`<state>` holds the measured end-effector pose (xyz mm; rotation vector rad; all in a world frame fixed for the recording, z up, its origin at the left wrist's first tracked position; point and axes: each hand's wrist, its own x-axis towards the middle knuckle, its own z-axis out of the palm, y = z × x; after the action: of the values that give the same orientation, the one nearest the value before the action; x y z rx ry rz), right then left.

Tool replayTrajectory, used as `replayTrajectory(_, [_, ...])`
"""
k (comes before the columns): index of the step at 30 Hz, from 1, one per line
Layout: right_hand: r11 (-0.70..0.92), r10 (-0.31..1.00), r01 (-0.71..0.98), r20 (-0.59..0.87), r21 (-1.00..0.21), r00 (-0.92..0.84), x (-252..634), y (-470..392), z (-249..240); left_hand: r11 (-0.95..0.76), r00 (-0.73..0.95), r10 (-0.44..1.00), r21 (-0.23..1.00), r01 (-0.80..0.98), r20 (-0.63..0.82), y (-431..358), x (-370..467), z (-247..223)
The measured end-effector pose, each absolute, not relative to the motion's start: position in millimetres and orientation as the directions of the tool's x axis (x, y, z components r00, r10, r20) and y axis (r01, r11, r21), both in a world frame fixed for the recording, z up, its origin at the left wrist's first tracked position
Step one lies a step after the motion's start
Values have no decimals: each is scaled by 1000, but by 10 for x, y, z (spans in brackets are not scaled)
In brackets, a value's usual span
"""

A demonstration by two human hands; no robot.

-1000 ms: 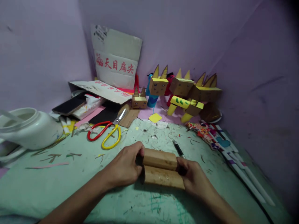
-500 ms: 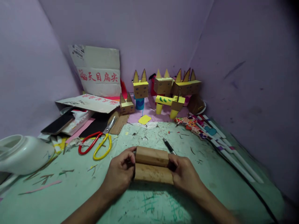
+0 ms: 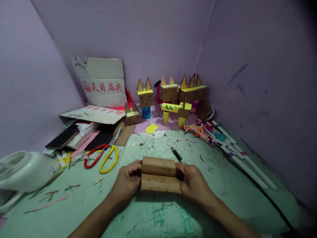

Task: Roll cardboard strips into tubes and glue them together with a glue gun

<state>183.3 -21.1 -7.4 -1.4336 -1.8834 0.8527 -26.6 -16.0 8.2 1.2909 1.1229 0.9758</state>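
A brown cardboard piece [image 3: 159,183], formed like two rolls side by side, is held level just above the table. Small shiny, wet-looking spots show on its nearer half. My left hand [image 3: 125,181] grips its left end, fingers curled behind the edge. On the right end my right hand [image 3: 195,182] pinches it, the fingers partly hidden inside or behind the cardboard. A black pen [image 3: 177,154] lies just beyond my right hand. Scissors [image 3: 109,148] with red and yellow handles rest open at the left, beyond my left hand.
Cardboard animal figures [image 3: 145,99] stand at the back near the wall. Printed white cardboard [image 3: 104,81] leans at back left. A white jug [image 3: 32,170] lies at the left edge. Paper-wrapped sticks [image 3: 244,162], a flower-patterned glue gun [image 3: 201,134] and a black cable [image 3: 262,195] occupy the right.
The camera view has shifted slightly. Both hands keep hold of the cardboard, which is tilted a little differently, and shiny spots now show on its nearer half.
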Motion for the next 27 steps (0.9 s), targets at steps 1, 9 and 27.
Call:
replayTrajectory(1, [206, 970, 569, 90, -796, -226, 1835, -214, -76, 46, 243, 968, 997, 66, -61, -143, -266, 106])
replayTrajectory(9, [192, 974, 518, 96, -834, -206, 1843, -227, -96, -54, 305, 952, 995, 85, 26, -69, -281, 116])
replayTrajectory(27, [-123, 979, -392, -46, -912, -200, 1566, -307, 386, 194, -93, 970, 943, -271, -226, -21, -552, 42])
